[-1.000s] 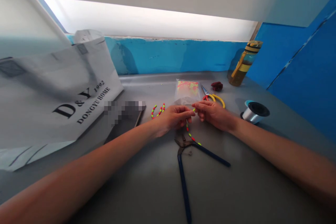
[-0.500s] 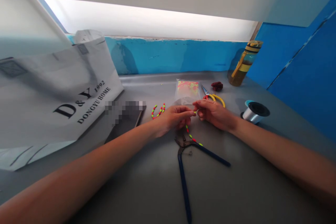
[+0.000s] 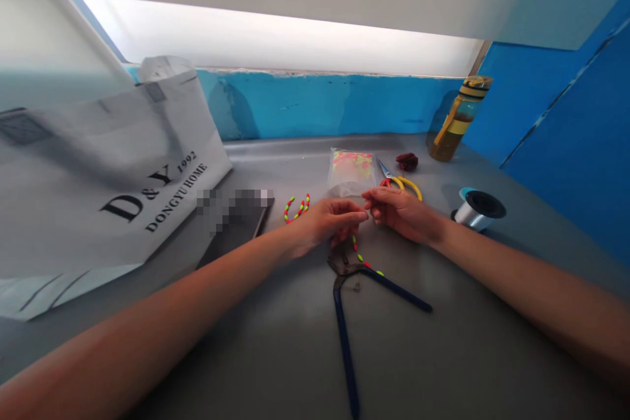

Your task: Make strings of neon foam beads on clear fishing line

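Observation:
My left hand [image 3: 339, 218] is closed in a pinch over the grey table, with a string of red and yellow-green beads [image 3: 360, 257] hanging below its fingers. Close on its right is my right hand [image 3: 394, 210], its fingers curled together; what lies between its fingertips is too small to make out. The lower beads rest by the open jaws of dark pliers [image 3: 348, 269] with blue handles. Another curved beaded piece [image 3: 296, 211] lies to the left of my left hand.
A clear bag of beads [image 3: 353, 167], scissors [image 3: 403, 184] and a dark red item [image 3: 407, 161] lie behind my hands. On the right are a line spool [image 3: 477, 210] and a bottle [image 3: 460, 121]. A dark flat object [image 3: 236, 230] and a large bag [image 3: 123, 170] are on the left.
The hanging beads have shifted slightly right and down. The yellow-green bead seen between my fingertips no longer shows there. Both hands have stayed nearly in place.

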`<state>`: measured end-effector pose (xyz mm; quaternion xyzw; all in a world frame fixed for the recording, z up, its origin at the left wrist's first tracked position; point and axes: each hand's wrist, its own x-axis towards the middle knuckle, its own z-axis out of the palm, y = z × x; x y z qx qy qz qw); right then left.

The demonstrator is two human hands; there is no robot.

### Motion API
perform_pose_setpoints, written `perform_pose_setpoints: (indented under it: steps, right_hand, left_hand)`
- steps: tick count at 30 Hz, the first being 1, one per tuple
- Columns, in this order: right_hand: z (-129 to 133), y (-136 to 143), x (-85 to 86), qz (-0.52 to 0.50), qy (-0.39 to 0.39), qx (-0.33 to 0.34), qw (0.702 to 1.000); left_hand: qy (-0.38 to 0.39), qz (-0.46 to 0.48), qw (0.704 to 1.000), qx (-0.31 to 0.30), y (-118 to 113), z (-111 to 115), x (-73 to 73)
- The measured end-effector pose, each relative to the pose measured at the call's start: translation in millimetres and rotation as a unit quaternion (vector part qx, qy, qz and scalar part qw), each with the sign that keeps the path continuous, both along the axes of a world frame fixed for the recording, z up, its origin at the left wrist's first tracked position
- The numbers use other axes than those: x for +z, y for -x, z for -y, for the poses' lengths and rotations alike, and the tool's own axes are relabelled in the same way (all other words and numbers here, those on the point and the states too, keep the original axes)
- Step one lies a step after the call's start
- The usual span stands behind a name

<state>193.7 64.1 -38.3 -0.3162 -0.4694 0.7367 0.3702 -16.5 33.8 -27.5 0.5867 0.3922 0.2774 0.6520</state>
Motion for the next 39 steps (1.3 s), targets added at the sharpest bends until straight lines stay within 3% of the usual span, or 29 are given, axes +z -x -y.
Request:
perform_pose_setpoints:
  steps: [21,39]
  right_hand:
    - [-3.4,-2.3,-2.2,-0.017,-0.007,0.005,1.0]
    - [-5.7,-3.6,-6.4,-0.042,0.004,-0.011,0.999]
  left_hand:
    - [0.043,0.04,0.998,-0.001,3.1,0.0,-0.7]
    - [0.019,0.024,0.999,-0.008,2.7,-2.7,-2.0]
